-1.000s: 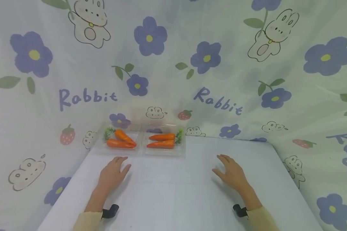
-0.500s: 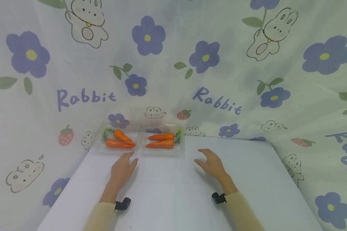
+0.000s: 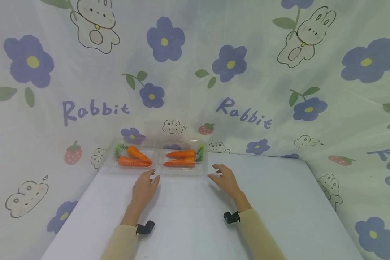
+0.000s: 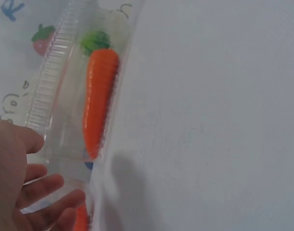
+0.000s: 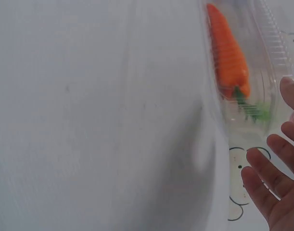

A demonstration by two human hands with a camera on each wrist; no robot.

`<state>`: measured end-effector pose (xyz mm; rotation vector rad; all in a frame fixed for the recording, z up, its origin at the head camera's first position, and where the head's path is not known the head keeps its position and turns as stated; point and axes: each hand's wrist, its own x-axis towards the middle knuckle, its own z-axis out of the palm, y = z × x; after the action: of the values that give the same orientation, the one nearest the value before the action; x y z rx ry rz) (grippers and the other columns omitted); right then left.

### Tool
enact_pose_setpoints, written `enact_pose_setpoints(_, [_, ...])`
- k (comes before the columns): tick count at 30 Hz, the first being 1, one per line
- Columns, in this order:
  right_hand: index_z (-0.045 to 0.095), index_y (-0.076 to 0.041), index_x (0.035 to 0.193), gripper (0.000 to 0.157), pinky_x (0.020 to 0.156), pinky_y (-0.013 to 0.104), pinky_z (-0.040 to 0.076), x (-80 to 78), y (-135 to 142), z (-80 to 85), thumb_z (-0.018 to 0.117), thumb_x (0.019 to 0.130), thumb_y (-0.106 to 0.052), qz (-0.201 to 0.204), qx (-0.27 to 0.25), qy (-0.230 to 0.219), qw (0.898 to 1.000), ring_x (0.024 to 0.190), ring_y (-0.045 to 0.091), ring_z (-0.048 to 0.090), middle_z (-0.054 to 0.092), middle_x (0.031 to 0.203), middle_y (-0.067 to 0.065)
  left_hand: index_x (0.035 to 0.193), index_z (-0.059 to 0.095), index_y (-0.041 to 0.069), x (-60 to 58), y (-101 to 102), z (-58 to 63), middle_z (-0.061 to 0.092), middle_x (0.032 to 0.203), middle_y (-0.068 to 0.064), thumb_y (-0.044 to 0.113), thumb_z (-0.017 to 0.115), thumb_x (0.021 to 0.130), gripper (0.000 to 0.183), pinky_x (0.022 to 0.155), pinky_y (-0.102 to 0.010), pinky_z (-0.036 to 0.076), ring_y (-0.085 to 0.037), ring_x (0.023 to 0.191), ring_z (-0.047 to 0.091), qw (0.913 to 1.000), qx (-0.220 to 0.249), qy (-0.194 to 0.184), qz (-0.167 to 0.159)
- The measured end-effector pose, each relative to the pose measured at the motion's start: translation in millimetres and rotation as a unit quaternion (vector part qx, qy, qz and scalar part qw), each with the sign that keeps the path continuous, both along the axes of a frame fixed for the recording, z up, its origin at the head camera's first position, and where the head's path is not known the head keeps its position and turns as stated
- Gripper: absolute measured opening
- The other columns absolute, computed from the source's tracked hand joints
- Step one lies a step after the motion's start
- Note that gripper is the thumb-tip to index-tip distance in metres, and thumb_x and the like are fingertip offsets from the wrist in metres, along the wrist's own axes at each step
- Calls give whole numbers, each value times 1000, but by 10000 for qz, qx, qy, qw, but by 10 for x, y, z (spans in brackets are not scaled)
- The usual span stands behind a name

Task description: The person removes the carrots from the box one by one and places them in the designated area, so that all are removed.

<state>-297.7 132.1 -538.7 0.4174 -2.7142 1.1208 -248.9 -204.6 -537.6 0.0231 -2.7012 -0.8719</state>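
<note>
Two clear plastic boxes stand side by side at the table's back left. The left box (image 3: pixel 108 169) holds two carrots (image 3: pixel 134 161) whose green tops point left. In the right box (image 3: pixel 182 172), two more carrots (image 3: pixel 181 154) have their tops to the right. My left hand (image 3: pixel 144 187), fingers relaxed and slightly spread, is just in front of where the boxes meet. My right hand (image 3: pixel 226 180) is near the right box's front right corner, its fingers loosely bent. Both hands hold nothing. A carrot (image 4: pixel 101 101) shows through the plastic beyond my left fingers (image 4: pixel 43 190) in the left wrist view.
The white table (image 3: pixel 188 224) extends in front of the boxes and to the right. Right behind them hangs a curtain (image 3: pixel 188 72) printed with flowers and rabbits. A black wrist camera (image 3: pixel 145 228) sits on my left wrist and another (image 3: pixel 231 217) on my right.
Both hands have moved inward and forward: the left hand to the right, the right hand leftward to beside the right box. The boxes and carrots stay in place.
</note>
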Motion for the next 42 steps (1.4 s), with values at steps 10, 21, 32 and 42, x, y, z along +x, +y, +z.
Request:
enact_pose_setpoints(10, [60,2,127,50,76,33,56,-31,-141,-143,76,86,-23,247,-1032,68,9943,94,27,66,63,122,15,128,59,-3,-23,108,-70,66,113,-16,22,64,93,43,71,-47,55,-29,84,68,9929,1020,376,482])
enact_pose_setpoints(21, [59,5,126,49,71,27,56,-104,-251,-263,76,86,-17,234,-1591,289,9866,87,25,68,65,117,16,130,58,2,-85,171,-128,68,109,-14,18,66,92,42,73,-42,54,-28,84,68,9774,1948,408,718])
enact_pose_setpoints(32, [58,2,130,53,70,31,57,-86,-286,-287,78,83,-15,-243,-2152,105,9762,85,27,68,67,112,17,125,57,2,-137,225,-173,66,114,-14,17,67,92,37,62,-26,50,-26,75,66,9713,2295,468,418])
enact_pose_setpoints(42, [67,0,118,37,69,26,56,3,-347,-321,77,82,-7,-752,-2733,82,9589,79,23,68,70,100,11,134,29,2,-41,271,-137,50,139,-20,22,64,95,56,73,-21,52,-35,87,69,9398,3394,-177,-361])
